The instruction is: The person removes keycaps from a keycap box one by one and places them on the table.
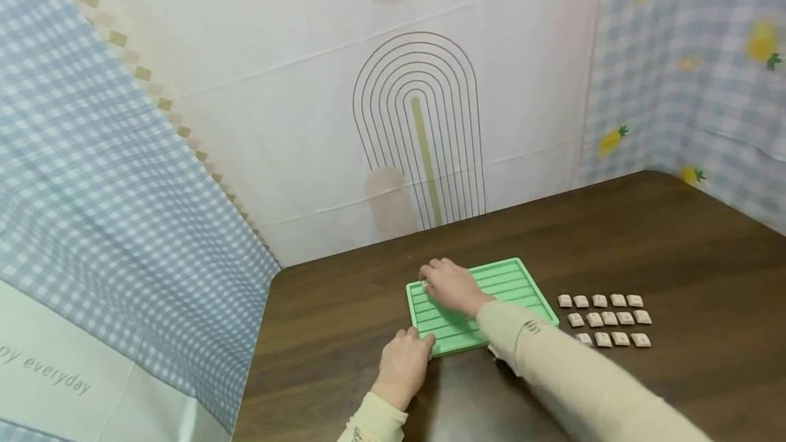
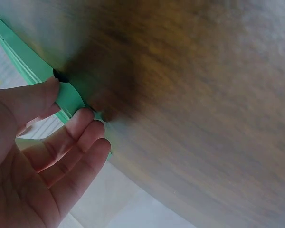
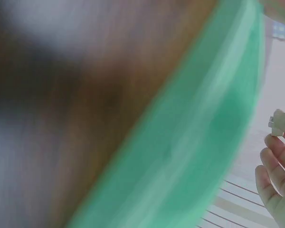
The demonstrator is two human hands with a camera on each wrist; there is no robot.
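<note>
A green ridged tray (image 1: 506, 284) lies on the dark wooden table. My left hand (image 1: 403, 365) holds its near left corner; in the left wrist view the thumb and fingers pinch the green rim (image 2: 69, 97). Over the tray's far left part is my right hand (image 1: 453, 286). In the right wrist view, its thumb and index finger pinch a small cream keycap (image 3: 277, 130), while the other fingers are loosely bent. The green tray wall (image 3: 180, 147) fills the middle of that view, blurred.
Several cream keycaps (image 1: 608, 318) lie in three rows to the right of the tray, with faint marks on top. The right forearm's sleeve (image 1: 571, 367) crosses the tray's near edge and covers part of the table (image 1: 319, 333). Patterned cloths (image 1: 295, 121) hang behind and at the sides.
</note>
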